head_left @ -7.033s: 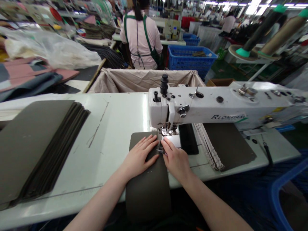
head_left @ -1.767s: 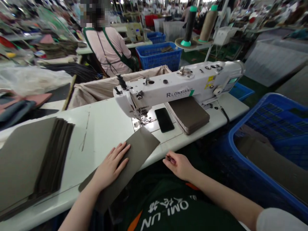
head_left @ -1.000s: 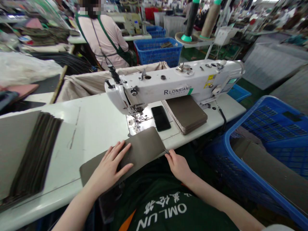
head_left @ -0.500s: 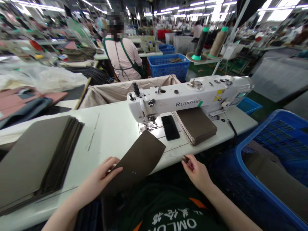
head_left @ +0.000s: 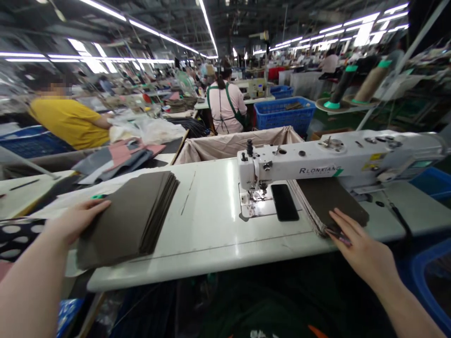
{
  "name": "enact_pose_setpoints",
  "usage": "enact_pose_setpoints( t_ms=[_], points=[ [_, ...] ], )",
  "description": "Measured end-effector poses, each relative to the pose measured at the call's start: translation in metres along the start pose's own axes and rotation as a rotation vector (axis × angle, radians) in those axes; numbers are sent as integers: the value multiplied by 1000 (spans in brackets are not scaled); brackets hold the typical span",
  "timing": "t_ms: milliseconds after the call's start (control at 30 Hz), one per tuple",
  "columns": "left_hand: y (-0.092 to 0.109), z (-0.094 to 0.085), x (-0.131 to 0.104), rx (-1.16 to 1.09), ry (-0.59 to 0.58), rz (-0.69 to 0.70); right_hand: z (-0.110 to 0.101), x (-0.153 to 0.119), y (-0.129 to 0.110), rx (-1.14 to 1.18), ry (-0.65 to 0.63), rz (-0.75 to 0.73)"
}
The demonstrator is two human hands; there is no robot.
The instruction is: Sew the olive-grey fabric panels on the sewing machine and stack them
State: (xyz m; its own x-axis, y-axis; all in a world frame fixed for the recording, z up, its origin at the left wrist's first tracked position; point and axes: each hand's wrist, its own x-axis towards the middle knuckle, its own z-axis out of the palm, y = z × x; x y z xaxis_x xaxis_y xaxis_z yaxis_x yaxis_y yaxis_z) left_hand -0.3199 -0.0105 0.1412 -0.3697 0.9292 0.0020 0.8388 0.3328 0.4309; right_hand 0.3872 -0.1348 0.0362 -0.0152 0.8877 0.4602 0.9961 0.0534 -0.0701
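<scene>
My left hand [head_left: 82, 216] is at the left edge of a stack of brown panels [head_left: 123, 216], its fingers closed over the rim of the top panel; part of the fingers is hidden. My right hand [head_left: 362, 244] holds small thread snips [head_left: 344, 239] with a purplish handle, tucked in the palm side. Its outstretched fingers touch the front corner of a second stack of brown panels [head_left: 327, 199], under the sewing machine arm. Between the stacks stands the white sewing machine [head_left: 292, 162], and a black phone [head_left: 284, 202] lies beside its needle plate.
A cloth-lined bin [head_left: 232, 143] stands behind the white table [head_left: 211, 253]. Thread cones [head_left: 340, 87] rise at the back right. A blue basket [head_left: 423, 263] is at the right edge. One person in yellow [head_left: 66, 122] and another in an apron [head_left: 227, 103] sit beyond.
My left hand has gone from holding a single panel near the table's front to the left stack. My right hand has moved onto the right stack, still with the snips. The view has swung left.
</scene>
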Motion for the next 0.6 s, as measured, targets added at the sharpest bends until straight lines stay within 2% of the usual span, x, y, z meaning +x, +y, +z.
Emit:
enact_pose_setpoints(
  t_ms=[133, 200, 267, 333, 400, 433, 467, 500, 567, 600],
  points=[
    [-8, 20, 7, 67, 24, -82, 3, -1, 13, -28, -6, -68],
    [-12, 20, 14, 116, 57, -89, 3, 2, 18, -46, -5, -108],
    [-8, 19, 18, 186, 104, -101, -4, 6, 21, -58, 23, -138],
    [13, 24, 9, 223, 180, -72, -21, 8, 16, -35, 90, -149],
    [52, 43, -18, 99, 187, 22, -50, 7, -1, 51, 158, -164],
    [77, 58, -39, -105, 50, 110, -66, 6, -15, 122, 182, -193],
    [105, 77, -64, -356, -146, 157, -82, 5, -33, 208, 179, -251],
    [133, 97, -91, -576, -423, 168, -94, 4, -53, 300, 124, -338],
    [183, 137, -146, -835, -987, 123, -107, 3, -98, 434, 11, -543],
    [204, 155, -170, -913, -1151, 81, -106, 2, -120, 502, -83, -659]
  ],
)
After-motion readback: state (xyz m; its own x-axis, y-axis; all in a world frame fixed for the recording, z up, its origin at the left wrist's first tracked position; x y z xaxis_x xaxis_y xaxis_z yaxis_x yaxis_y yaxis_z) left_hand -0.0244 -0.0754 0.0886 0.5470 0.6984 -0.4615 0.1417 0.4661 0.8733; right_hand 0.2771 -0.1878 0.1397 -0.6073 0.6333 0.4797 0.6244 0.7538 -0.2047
